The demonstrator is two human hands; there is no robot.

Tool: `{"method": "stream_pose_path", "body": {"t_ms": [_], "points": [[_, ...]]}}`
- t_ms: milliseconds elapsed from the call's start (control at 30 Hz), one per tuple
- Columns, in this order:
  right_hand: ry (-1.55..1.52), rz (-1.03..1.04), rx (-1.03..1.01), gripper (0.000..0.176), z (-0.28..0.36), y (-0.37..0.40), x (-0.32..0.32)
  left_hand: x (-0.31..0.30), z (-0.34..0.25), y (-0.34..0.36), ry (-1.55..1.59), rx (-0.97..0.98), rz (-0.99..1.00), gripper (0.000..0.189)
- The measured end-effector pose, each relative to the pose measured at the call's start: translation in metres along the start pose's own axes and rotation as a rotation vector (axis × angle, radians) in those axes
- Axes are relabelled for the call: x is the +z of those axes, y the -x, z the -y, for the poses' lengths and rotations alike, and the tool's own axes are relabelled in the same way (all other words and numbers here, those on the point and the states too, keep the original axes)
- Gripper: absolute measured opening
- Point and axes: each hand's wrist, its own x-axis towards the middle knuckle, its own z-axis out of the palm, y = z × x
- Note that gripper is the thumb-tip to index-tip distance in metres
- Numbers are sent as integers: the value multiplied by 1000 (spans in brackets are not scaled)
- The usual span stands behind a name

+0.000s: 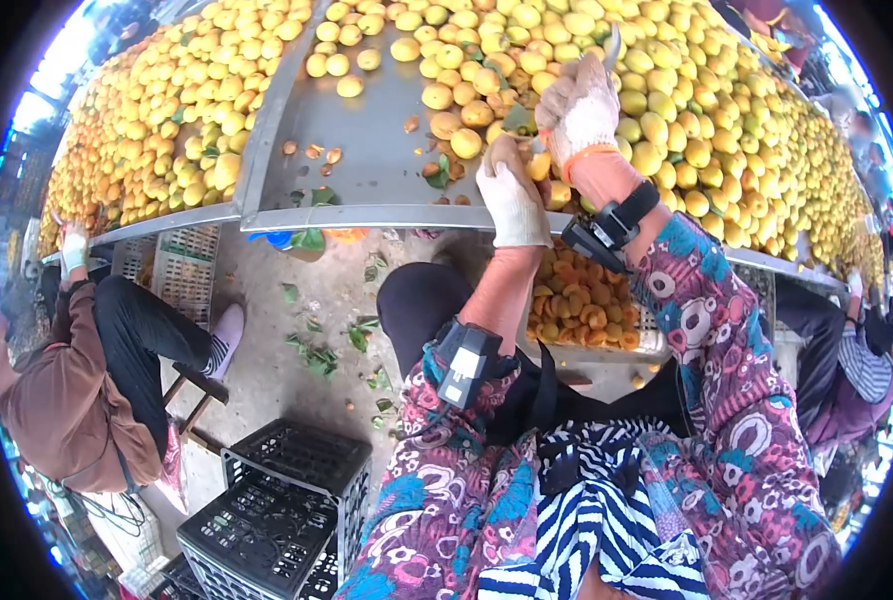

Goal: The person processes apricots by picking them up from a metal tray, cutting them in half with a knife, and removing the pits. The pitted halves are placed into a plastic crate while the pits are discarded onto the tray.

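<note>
My right hand [578, 115], in a white glove with an orange band at the wrist, is closed around a small knife [614, 46]; its blade points up and away, and the handle is hidden in my fist. Just to the left and nearer to me, my gloved left hand [512, 190] has its fingers curled round an apricot [539, 165], only partly visible beside the right wrist. Both hands are over the front edge of a metal table [366, 125]. Yellow apricots [656, 105] are heaped behind and to the right of them.
Below the table edge, a crate holds halved orange apricots [581, 300]. Black plastic crates [266, 510] stand on the floor at lower left, near fallen leaves [316, 355]. One person [91, 385] sits at left, another [846, 375] at right. A metal divider [271, 110] splits the table.
</note>
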Motion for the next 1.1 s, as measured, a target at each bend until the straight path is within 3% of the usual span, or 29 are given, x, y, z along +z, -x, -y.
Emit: {"method": "stream_pose_path", "body": {"t_ms": [100, 167, 267, 300, 400, 433, 533, 667, 833, 967, 1067, 1100], "points": [[-57, -36, 10, 29, -9, -8, 0, -7, 3, -8, 27, 58, 59, 23], [-81, -26, 13, 27, -15, -7, 0, -7, 0, -9, 85, -28, 17, 25], [-95, 116, 74, 25, -11, -10, 7, -5, -7, -15, 40, -101, 3, 31], [19, 318, 24, 23, -3, 0, 12, -6, -13, -15, -27, -169, -4, 32], [-56, 290, 18, 22, -17, -7, 19, -9, -12, -19, -72, -213, 15, 32], [-81, 487, 118, 25, -11, -7, 10, -13, -12, -22, -37, -207, 75, 32], [118, 134, 107, 30, -25, -16, 2, -13, -14, -25, 34, -227, 81, 37], [3, -1, 216, 30, -38, -18, 6, -16, -13, -24, 79, -218, 12, 34], [48, 37, 205, 33, -46, -24, 24, -19, -18, -38, 110, -227, -32, 27], [218, 221, 237, 27, -41, -22, 32, -23, -13, -43, 147, -259, -90, 23], [109, 326, 347, 28, -40, -28, 22, -21, -10, -51, 208, -195, -238, 25], [173, 301, 289, 31, -44, -18, 23, -21, -13, -57, 417, -161, -152, 28]]}}
